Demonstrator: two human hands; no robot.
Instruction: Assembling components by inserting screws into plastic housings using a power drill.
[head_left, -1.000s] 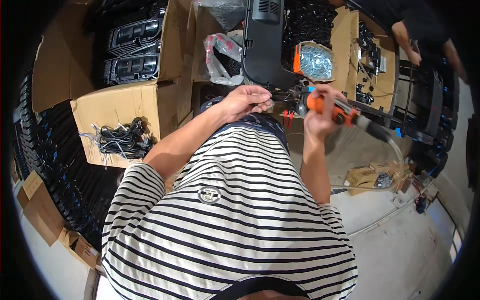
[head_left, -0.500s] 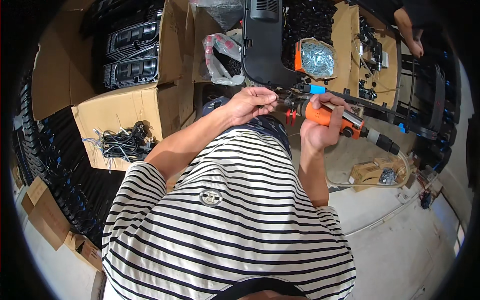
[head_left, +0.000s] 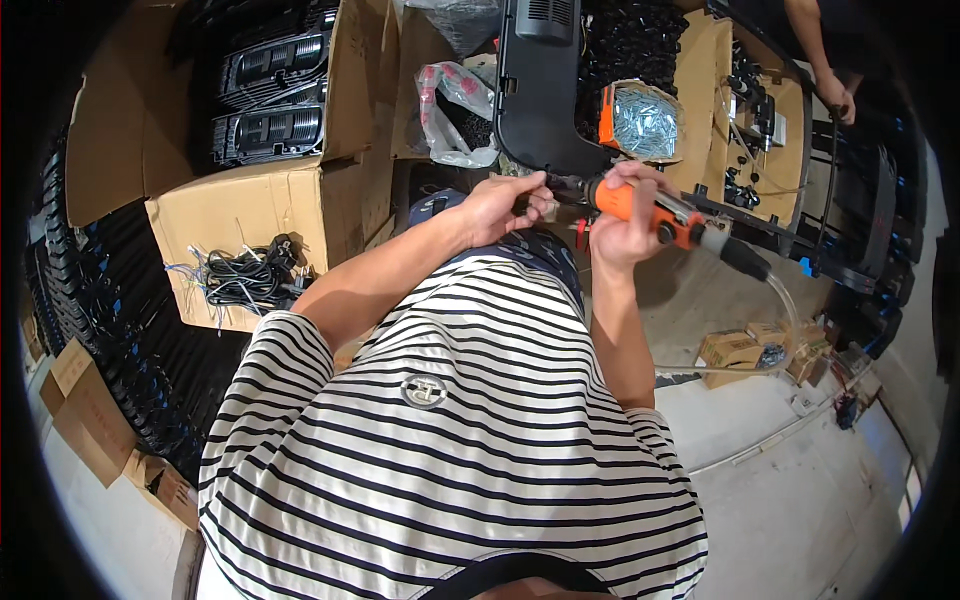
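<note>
Right hand (head_left: 630, 228) is the one I watch most from my end of the feed: its fingers are wrapped around an orange power tool (head_left: 612, 200), gripping it near the middle. I have the tool in front of the striped shirt (head_left: 450, 400), slanting down to the right, its front end pointing left. Its body is bright orange and rounded, with a paler strip along the upper side and a round black knob (head_left: 665, 233) low toward the rear. Behind the orange I make out a grey collar (head_left: 714, 240), then a ribbed-looking black sleeve (head_left: 745, 258), from which a clear hose (head_left: 795, 320) curves down and back. The front end looks dark and small, and I can't read its shape from here.

Left hand (head_left: 497, 208) sits just beside that front end, fingers curled and thumb reaching toward it; I cannot tell whether it pinches anything. Small red parts (head_left: 582, 232) show below the tool's front. Above the hands stands a smooth black housing (head_left: 540, 100) with a slotted vent, and to its right an open box of silvery screws (head_left: 643, 122).
</note>
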